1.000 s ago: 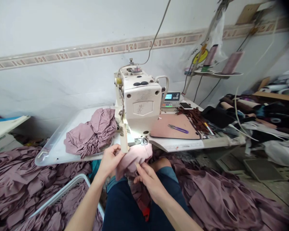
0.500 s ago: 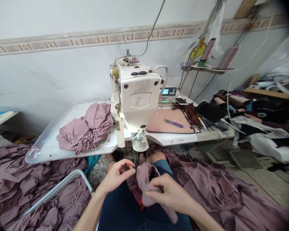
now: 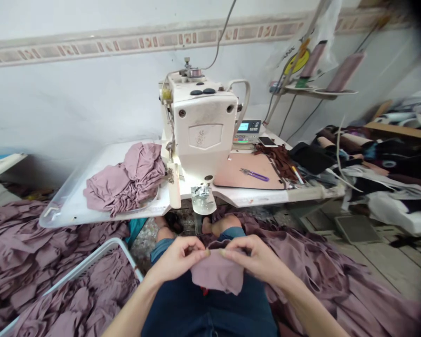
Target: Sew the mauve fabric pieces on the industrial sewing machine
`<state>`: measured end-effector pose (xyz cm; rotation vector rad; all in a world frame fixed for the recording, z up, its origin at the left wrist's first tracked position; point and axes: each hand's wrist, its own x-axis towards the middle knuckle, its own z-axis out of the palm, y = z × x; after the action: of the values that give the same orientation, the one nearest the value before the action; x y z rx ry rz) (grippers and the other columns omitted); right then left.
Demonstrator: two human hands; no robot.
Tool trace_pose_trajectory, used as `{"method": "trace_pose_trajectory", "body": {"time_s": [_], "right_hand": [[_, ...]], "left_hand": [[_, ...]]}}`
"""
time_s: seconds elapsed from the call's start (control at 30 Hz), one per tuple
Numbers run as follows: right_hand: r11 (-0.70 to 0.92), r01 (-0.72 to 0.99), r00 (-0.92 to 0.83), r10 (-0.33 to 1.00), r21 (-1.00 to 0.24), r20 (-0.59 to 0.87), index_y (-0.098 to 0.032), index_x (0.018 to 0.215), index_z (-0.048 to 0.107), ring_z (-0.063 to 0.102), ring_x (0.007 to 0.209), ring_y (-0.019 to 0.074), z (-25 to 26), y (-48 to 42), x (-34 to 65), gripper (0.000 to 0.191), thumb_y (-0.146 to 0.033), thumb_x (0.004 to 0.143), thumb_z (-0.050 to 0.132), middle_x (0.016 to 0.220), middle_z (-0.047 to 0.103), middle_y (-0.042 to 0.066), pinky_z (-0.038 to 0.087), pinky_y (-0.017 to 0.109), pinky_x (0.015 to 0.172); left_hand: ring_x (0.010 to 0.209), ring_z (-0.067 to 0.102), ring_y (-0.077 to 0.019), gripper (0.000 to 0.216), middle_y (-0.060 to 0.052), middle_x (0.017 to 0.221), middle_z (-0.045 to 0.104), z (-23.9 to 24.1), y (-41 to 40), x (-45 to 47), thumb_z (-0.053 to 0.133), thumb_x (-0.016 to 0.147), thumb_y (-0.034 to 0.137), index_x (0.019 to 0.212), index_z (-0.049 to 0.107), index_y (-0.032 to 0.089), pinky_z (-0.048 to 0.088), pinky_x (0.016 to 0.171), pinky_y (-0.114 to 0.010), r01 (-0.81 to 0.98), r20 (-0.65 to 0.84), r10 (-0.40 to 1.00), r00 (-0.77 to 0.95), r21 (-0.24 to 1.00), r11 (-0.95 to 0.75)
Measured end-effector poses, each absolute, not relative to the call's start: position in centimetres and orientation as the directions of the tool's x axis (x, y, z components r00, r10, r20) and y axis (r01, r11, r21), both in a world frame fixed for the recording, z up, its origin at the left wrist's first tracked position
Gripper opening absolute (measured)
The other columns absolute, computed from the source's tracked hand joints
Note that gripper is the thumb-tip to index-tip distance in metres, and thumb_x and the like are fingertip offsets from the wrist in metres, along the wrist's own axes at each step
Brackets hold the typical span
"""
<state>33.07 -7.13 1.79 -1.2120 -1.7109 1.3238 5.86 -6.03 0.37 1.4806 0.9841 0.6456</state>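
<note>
A small mauve fabric piece (image 3: 217, 274), looking like a folded band, hangs over my lap. My left hand (image 3: 182, 257) pinches its upper left edge between thumb and fingers. Close beside it, my right hand (image 3: 254, 257) pinches the upper right edge. Just beyond my hands stands a white sewing machine (image 3: 205, 126), its small metal work plate (image 3: 202, 200) jutting toward me. A bunched heap of mauve cloth (image 3: 126, 180) rests on the table to the left of the machine. A bit of red shows under the held fabric.
Purple thread snips (image 3: 254, 175) lie on a tan mat (image 3: 231, 173), near a phone (image 3: 266, 141) and a control panel (image 3: 247, 128). A pale basket (image 3: 117, 241) of mauve cloth stands at lower left. More mauve fabric (image 3: 312, 262) spreads at right. Thread cones (image 3: 347, 71) stand behind.
My left hand has moved onto the fabric and now pinches it. The piece, earlier dangling in a loop from my right hand, is stretched between both hands. The view has shifted slightly.
</note>
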Motion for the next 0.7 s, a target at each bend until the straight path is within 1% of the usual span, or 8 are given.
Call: {"method": "trace_pose_trajectory", "body": {"time_s": [0.1, 0.17, 0.23, 0.3, 0.4, 0.47, 0.57, 0.7], "right_hand": [[0.078, 0.232, -0.262, 0.965, -0.97, 0.014, -0.019, 0.076, 0.085, 0.069, 0.068, 0.0206, 2.0, -6.6, 32.1, 0.036, -0.048, 0.095, 0.077, 0.074, 0.08, 0.004, 0.051, 0.027, 0.064], [0.104, 0.226, -0.23, 0.972, -0.969, 0.051, -0.019, 0.077, 0.085, 0.07, 0.067, 0.0214, 2.7, -6.3, 31.5, 0.035, -0.048, 0.095, 0.078, 0.073, 0.08, 0.004, 0.051, 0.028, 0.063], [0.16, 0.246, -0.211, 0.972, -0.956, 0.108, -0.02, 0.079, 0.085, 0.072, 0.068, 0.0222, 3.6, -6.2, 31.2, 0.032, -0.047, 0.096, 0.078, 0.073, 0.08, 0.004, 0.052, 0.029, 0.064], [0.249, 0.283, -0.191, 0.961, -0.926, 0.2, -0.021, 0.082, 0.086, 0.074, 0.07, 0.0229, 4.4, -6.1, 30.9, 0.03, -0.043, 0.099, 0.076, 0.077, 0.082, 0.004, 0.053, 0.03, 0.068], [0.356, 0.323, -0.154, 0.934, -0.877, 0.323, -0.021, 0.083, 0.085, 0.075, 0.074, 0.0235, 5.1, -5.7, 30.7, 0.028, -0.04, 0.101, 0.075, 0.084, 0.084, 0.006, 0.054, 0.031, 0.072], [0.352, 0.324, -0.132, 0.936, -0.878, 0.327, -0.021, 0.083, 0.085, 0.073, 0.072, 0.0228, 5.3, -5.0, 30.5, 0.029, -0.041, 0.1, 0.076, 0.082, 0.083, 0.005, 0.053, 0.031, 0.07], [0.27, 0.28, -0.106, 0.962, -0.921, 0.25, -0.019, 0.081, 0.085, 0.07, 0.071, 0.0224, 5.2, -3.6, 30.4, 0.031, -0.045, 0.096, 0.078, 0.077, 0.08, 0.005, 0.051, 0.03, 0.067], [0.167, 0.187, -0.067, 0.985, -0.968, 0.157, -0.018, 0.078, 0.086, 0.07, 0.074, 0.024, 5.0, -2.0, 30.3, 0.033, -0.048, 0.09, 0.08, 0.077, 0.08, 0.006, 0.052, 0.031, 0.069]], "left_hand": [[0.062, 0.047, -0.0115, 0.038, 0.003, 0.071, 0.057, 1.3, -5.3, 5.6, 0.079, 0.095, 0.051, 0.111, 0.08, 0.016, 0.036, 0.057, -0.022, 0.201, -0.073, 0.919, 0.387, 0.979, -0.007], [0.064, 0.054, -0.0132, 0.037, 0.001, 0.073, 0.064, 2.1, -4.9, 5.4, 0.077, 0.097, 0.047, 0.12, 0.081, 0.018, 0.041, 0.059, -0.023, 0.225, -0.024, 0.929, 0.369, 0.972, -0.064], [0.078, 0.067, -0.0181, 0.03, -0.006, 0.088, 0.077, 3.1, -4.4, 5.2, 0.072, 0.102, 0.042, 0.116, 0.085, 0.02, 0.051, 0.072, -0.027, 0.277, 0.054, 0.919, 0.39, 0.945, -0.172], [0.089, 0.073, -0.0216, 0.027, -0.01, 0.099, 0.082, 4.0, -3.9, 5.0, 0.066, 0.106, 0.037, 0.108, 0.086, 0.019, 0.054, 0.083, -0.03, 0.32, 0.137, 0.9, 0.414, 0.904, -0.285], [0.087, 0.073, -0.0215, 0.029, -0.009, 0.097, 0.082, 5.1, -3.3, 4.9, 0.061, 0.108, 0.035, 0.101, 0.084, 0.018, 0.053, 0.084, -0.03, 0.337, 0.207, 0.883, 0.421, 0.868, -0.364], [0.088, 0.072, -0.0218, 0.03, -0.009, 0.096, 0.082, 5.5, -2.8, 5.0, 0.059, 0.108, 0.035, 0.099, 0.082, 0.017, 0.053, 0.084, -0.03, 0.319, 0.204, 0.889, 0.409, 0.881, -0.349], [0.085, 0.07, -0.0216, 0.034, -0.007, 0.092, 0.08, 5.6, -2.1, 5.2, 0.06, 0.106, 0.041, 0.094, 0.079, 0.016, 0.052, 0.08, -0.029, 0.285, 0.138, 0.919, 0.369, 0.925, -0.253], [0.076, 0.062, -0.0183, 0.04, -0.003, 0.082, 0.073, 5.4, -1.2, 5.3, 0.066, 0.102, 0.051, 0.09, 0.078, 0.015, 0.046, 0.072, -0.027, 0.269, 0.034, 0.951, 0.309, 0.955, -0.121]]}}
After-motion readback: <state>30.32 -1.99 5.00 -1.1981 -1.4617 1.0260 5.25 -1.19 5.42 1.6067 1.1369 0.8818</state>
